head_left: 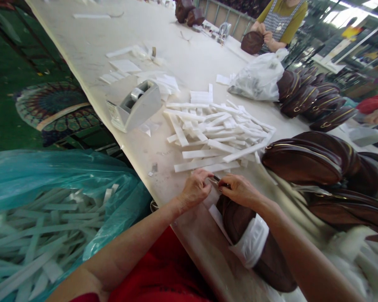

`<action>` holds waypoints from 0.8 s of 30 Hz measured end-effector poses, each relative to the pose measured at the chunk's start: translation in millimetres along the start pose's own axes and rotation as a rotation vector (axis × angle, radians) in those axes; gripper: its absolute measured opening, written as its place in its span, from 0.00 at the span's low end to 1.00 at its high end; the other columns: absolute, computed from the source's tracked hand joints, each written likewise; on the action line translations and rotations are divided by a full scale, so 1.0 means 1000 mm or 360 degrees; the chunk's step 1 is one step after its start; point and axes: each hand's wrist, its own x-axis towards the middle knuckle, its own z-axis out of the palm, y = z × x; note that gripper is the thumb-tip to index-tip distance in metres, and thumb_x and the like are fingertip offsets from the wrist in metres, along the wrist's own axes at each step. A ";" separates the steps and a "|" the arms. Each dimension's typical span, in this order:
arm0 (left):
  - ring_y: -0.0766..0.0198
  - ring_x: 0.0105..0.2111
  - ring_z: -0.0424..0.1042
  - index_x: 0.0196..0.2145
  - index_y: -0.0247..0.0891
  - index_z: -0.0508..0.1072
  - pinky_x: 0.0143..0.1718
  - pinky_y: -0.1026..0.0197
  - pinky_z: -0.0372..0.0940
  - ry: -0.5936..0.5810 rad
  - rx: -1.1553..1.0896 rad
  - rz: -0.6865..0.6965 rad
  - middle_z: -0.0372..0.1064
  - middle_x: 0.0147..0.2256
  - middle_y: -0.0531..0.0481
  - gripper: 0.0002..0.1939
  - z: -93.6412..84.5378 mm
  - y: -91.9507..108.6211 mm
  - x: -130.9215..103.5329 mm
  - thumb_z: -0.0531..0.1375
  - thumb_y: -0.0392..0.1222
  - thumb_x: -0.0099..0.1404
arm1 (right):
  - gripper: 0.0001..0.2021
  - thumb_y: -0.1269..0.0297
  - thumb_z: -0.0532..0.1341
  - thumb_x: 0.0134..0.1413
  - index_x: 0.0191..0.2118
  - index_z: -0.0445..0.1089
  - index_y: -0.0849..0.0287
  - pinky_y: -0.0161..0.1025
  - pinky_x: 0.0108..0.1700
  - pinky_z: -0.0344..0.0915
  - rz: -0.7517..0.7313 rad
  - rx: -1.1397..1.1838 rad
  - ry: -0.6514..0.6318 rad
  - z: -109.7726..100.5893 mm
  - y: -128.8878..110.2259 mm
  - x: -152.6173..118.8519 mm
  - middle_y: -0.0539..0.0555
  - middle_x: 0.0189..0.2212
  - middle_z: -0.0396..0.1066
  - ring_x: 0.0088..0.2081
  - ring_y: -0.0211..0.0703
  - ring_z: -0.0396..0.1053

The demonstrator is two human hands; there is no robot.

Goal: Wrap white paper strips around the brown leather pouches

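Note:
A brown leather bag [239, 218] lies on the table edge in front of me, with a white plastic wrap [253, 243] around its middle. Past its far end, my left hand [197, 187] and my right hand [239, 189] are close together, both with fingers pinched. Between them runs a thin dark strap [216, 178], its ends hidden by my fingers. A white foam strip [219, 222] lies along the bag's left side. Just beyond my hands is a heap of white foam strips [220, 130].
A grey tape dispenser [141, 105] stands left of the heap. Several brown bags [305, 157] are piled at right, near a white plastic bag [258, 75]. A teal sack [119, 201] of strips sits lower left, by a patterned stool [56, 105]. Across the table, a person [279, 25] handles a brown bag.

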 end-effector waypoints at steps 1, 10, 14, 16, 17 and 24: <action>0.64 0.38 0.68 0.36 0.36 0.73 0.42 0.65 0.64 -0.0036 -0.0005 0.0004 0.70 0.37 0.48 0.15 0.003 0.001 0.001 0.58 0.26 0.50 | 0.11 0.71 0.54 0.47 0.31 0.74 0.60 0.34 0.36 0.60 -0.0012 0.0023 0.0014 0.000 0.001 -0.001 0.55 0.30 0.73 0.33 0.42 0.69; 0.70 0.21 0.65 0.27 0.33 0.72 0.24 0.70 0.59 -0.0221 -0.0065 -0.0219 0.66 0.20 0.55 0.07 0.031 -0.001 0.004 0.55 0.30 0.57 | 0.11 0.71 0.55 0.46 0.31 0.75 0.62 0.33 0.34 0.58 -0.0040 0.0042 0.0104 0.003 0.011 -0.003 0.54 0.28 0.73 0.30 0.39 0.68; 0.71 0.20 0.64 0.26 0.33 0.72 0.23 0.71 0.58 -0.0179 -0.0038 -0.0266 0.66 0.19 0.56 0.07 0.030 0.001 0.004 0.55 0.31 0.56 | 0.11 0.71 0.55 0.46 0.30 0.75 0.61 0.33 0.33 0.58 -0.0026 -0.0013 0.0096 0.002 0.010 -0.003 0.54 0.27 0.73 0.30 0.39 0.67; 0.71 0.21 0.65 0.26 0.33 0.73 0.24 0.71 0.59 -0.0159 -0.0031 -0.0263 0.68 0.22 0.54 0.07 0.028 0.002 0.004 0.55 0.31 0.56 | 0.11 0.71 0.55 0.46 0.30 0.75 0.61 0.33 0.32 0.57 -0.0017 -0.0041 0.0097 0.001 0.008 -0.003 0.54 0.27 0.73 0.29 0.39 0.67; 0.71 0.22 0.65 0.28 0.33 0.73 0.25 0.70 0.60 -0.0150 -0.0033 -0.0256 0.70 0.24 0.54 0.06 0.028 0.003 0.004 0.56 0.31 0.56 | 0.11 0.71 0.55 0.46 0.29 0.75 0.61 0.33 0.32 0.57 -0.0014 -0.0048 0.0095 0.000 0.008 -0.003 0.54 0.26 0.72 0.29 0.39 0.67; 0.66 0.30 0.70 0.34 0.37 0.75 0.36 0.66 0.64 -0.0174 -0.0039 -0.0145 0.73 0.31 0.50 0.09 0.029 0.005 0.001 0.56 0.33 0.59 | 0.10 0.72 0.55 0.47 0.29 0.75 0.61 0.32 0.31 0.57 -0.0028 -0.0017 0.0137 0.003 0.011 -0.006 0.53 0.25 0.70 0.28 0.38 0.66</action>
